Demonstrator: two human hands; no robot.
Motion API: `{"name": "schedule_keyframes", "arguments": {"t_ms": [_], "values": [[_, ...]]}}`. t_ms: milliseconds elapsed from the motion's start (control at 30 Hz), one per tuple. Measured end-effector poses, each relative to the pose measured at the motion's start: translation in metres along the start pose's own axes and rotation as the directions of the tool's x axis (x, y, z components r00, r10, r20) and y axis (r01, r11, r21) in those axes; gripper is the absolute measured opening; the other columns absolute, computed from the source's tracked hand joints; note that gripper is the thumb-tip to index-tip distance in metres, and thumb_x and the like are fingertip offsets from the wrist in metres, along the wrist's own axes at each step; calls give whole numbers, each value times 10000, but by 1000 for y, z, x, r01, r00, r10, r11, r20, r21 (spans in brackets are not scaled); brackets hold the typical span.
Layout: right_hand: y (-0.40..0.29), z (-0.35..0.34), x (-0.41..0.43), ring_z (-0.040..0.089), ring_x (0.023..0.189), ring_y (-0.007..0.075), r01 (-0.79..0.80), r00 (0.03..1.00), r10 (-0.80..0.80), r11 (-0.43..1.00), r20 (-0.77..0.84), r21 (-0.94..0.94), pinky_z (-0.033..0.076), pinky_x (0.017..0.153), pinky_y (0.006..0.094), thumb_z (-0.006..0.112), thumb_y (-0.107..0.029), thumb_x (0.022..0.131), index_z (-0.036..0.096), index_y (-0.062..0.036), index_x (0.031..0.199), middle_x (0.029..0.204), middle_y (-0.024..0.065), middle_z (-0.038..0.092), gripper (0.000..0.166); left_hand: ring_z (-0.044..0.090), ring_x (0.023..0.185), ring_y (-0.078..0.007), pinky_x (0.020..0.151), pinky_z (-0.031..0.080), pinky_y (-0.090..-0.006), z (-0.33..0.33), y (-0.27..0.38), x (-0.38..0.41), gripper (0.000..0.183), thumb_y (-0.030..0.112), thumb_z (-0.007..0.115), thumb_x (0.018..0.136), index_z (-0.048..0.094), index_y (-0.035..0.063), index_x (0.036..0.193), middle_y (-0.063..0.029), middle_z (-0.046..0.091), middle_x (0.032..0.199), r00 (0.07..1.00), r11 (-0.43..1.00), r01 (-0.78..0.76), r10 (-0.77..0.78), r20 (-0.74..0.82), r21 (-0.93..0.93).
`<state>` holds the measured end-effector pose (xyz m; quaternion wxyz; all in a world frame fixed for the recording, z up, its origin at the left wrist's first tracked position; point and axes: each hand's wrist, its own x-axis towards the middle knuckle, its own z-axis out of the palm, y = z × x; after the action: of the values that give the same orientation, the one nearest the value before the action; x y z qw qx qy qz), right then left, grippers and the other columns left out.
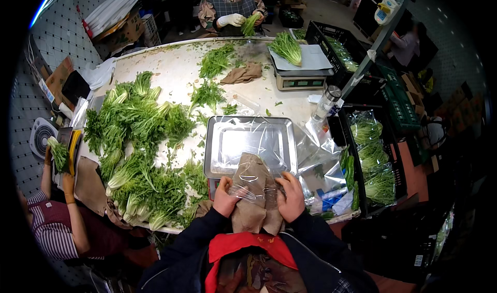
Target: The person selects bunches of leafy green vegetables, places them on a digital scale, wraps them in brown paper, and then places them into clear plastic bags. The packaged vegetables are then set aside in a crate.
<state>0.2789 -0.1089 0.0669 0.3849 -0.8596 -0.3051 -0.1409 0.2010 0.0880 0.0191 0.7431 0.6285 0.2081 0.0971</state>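
Between my hands stretches a clear plastic bag (248, 190), its film reaching up over the metal tray (211, 145) of a weighing scale. My left hand (226, 196) grips the bag's left side and my right hand (292, 196) its right side. Through the film I see a brown cloth (252, 215), draped at the tray's front edge and hanging toward me. Nothing but the film and part of the cloth lies over the tray. More clear bags (320, 159) are spread flat just right of the tray.
Heaped leafy greens (136, 138) cover the table's left side. A glass bottle (326, 103) stands near a metal post (378, 41). Right of the table, a black crate (402, 180) holds bagged greens. Another scale (301, 72) carries one bunch. Co-workers handle greens across the table (248, 23) and at left (58, 157).
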Motion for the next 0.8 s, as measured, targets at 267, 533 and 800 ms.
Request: {"name": "schedule_keyframes", "arguments": {"t_ms": [267, 533, 800], "values": [[12, -2, -36, 546, 676, 87, -448, 885, 344, 813, 314, 372, 438, 598, 257, 601, -15, 874, 570, -11, 888, 722, 50, 573, 34, 367, 679, -52, 600, 347, -230, -9, -4, -18, 305, 163, 704, 874, 431, 72, 774, 44, 402, 701, 996, 999, -42, 42, -75, 8], [5, -28, -48, 612, 706, 252, -289, 930, 163, 878, 330, 382, 481, 632, 315, 675, 8, 741, 552, -5, 807, 921, 144, 623, 140, 408, 693, -114, 632, 360, -257, -31, -6, -48, 236, 158, 647, 877, 473, 44, 765, -15, 431, 753, 986, 970, -169, 166, 32, 174], [18, -39, -65, 605, 788, 104, -423, 838, 161, 794, 521, 435, 466, 642, 252, 701, -15, 748, 511, -27, 742, 1246, 171, 576, 190, 499, 787, -193, 683, 401, -280, -47, 24, -65, 247, 35, 668, 803, 452, 7, 686, -95, 523, 905, 918, 872, -389, 342, 198, 298]]}}
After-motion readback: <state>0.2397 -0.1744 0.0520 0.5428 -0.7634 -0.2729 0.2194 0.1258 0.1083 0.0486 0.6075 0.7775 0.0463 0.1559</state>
